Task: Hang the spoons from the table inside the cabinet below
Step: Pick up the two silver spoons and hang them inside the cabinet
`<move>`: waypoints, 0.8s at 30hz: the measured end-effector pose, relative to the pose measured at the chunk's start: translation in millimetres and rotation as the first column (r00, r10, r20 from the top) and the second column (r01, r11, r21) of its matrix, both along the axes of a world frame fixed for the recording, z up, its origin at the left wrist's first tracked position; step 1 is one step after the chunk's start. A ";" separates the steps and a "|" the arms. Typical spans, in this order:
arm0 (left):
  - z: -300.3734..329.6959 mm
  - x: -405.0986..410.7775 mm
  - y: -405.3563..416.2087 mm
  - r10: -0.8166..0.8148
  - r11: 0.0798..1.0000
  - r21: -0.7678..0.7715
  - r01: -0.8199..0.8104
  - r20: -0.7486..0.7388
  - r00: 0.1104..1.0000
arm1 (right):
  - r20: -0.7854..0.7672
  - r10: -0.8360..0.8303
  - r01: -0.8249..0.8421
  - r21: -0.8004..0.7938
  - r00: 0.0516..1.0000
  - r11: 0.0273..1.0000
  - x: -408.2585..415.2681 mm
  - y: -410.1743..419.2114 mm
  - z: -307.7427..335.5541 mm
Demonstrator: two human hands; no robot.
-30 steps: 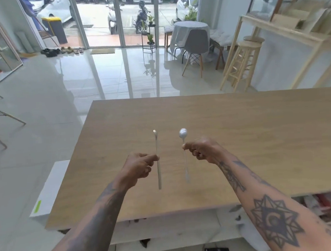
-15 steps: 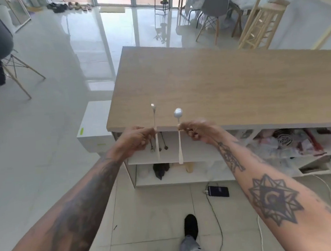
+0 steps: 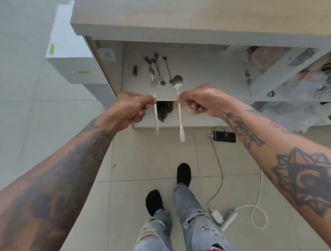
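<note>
My left hand [image 3: 131, 110] pinches a thin silver spoon [image 3: 156, 124] by its stem, bowl end up. My right hand [image 3: 200, 101] pinches a second silver spoon [image 3: 181, 128], its round bowl up near the cabinet wall. Both hands are held side by side in front of the open white cabinet [image 3: 192, 71] under the wooden table [image 3: 191, 6]. Several small dark spoons [image 3: 157, 70] hang on the cabinet's back wall, just above my hands.
A phone [image 3: 224, 136] on a charging cable lies on the tiled floor at the cabinet's foot, with a white adapter and cord [image 3: 227, 217] to the right of my feet. Cluttered shelves [image 3: 295, 75] fill the right side. A white box [image 3: 70, 59] stands left of the table.
The view has tilted from the tabletop down to the cabinet and floor. Both hands, each still holding a spoon, have come off the table and down in front of the cabinet opening.
</note>
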State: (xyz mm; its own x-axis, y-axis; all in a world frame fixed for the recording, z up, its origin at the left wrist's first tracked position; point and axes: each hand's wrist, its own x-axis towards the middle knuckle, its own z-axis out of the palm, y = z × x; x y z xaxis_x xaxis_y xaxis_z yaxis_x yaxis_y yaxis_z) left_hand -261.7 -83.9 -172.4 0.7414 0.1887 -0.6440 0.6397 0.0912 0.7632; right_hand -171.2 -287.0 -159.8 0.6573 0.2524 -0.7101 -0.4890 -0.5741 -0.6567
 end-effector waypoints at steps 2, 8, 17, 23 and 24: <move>-25.5 22.1 -0.4 -0.010 0.999 0.043 0.011 -0.024 1.000 | 0.002 0.018 -0.018 -0.001 1.000 1.000 22.3 2.0 -32.4; -107.1 100.4 14.0 -0.033 0.976 0.210 0.053 -0.099 0.994 | 0.039 0.119 -0.116 -0.073 0.992 0.991 98.7 23.0 -120.5; -176.2 194.8 35.2 0.032 0.952 0.305 -0.006 -0.080 0.996 | 0.133 0.126 -0.109 -0.131 0.983 0.985 199.4 79.3 -184.6; -182.8 220.8 37.9 0.098 0.919 0.388 -0.062 -0.076 0.992 | 0.224 0.112 -0.076 -0.163 0.968 0.984 217.5 114.1 -193.0; -184.3 221.1 37.9 0.105 0.913 0.403 -0.065 -0.079 0.991 | 0.247 0.102 -0.061 -0.168 0.964 0.984 218.6 116.4 -195.0</move>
State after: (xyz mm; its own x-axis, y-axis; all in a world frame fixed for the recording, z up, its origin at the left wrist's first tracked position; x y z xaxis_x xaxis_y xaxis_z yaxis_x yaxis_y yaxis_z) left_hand -40.6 -46.0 -356.7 0.6490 0.5042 -0.5697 0.7156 -0.1503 0.6822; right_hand 47.5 -170.5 -354.8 0.8029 0.2106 -0.5578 -0.2657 -0.7111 -0.6509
